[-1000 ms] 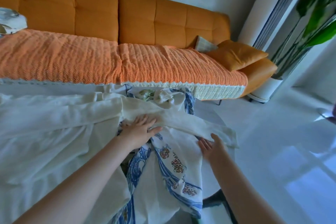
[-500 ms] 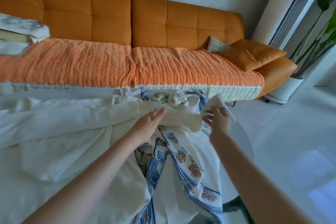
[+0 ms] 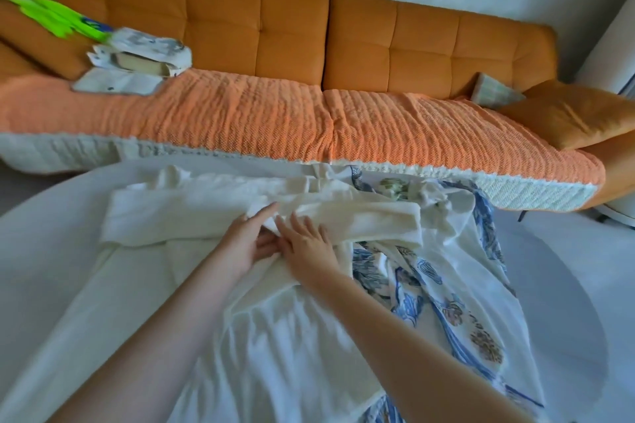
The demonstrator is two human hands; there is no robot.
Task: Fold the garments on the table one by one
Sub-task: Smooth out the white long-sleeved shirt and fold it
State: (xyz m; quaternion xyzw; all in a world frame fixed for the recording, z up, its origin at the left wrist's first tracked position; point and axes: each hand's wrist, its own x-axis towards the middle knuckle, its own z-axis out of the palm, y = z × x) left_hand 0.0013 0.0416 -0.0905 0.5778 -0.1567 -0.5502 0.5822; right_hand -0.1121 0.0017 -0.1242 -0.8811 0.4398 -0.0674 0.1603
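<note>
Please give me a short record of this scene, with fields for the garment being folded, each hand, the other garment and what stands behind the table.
garment in work: white garment, spread on the table, one sleeve laid across it
left hand: fingers straight, flat on the white garment
right hand: fingers spread, flat on it beside the left hand
other garment: blue-patterned garment, partly under the white one
behind: orange sofa with a folded pile
</note>
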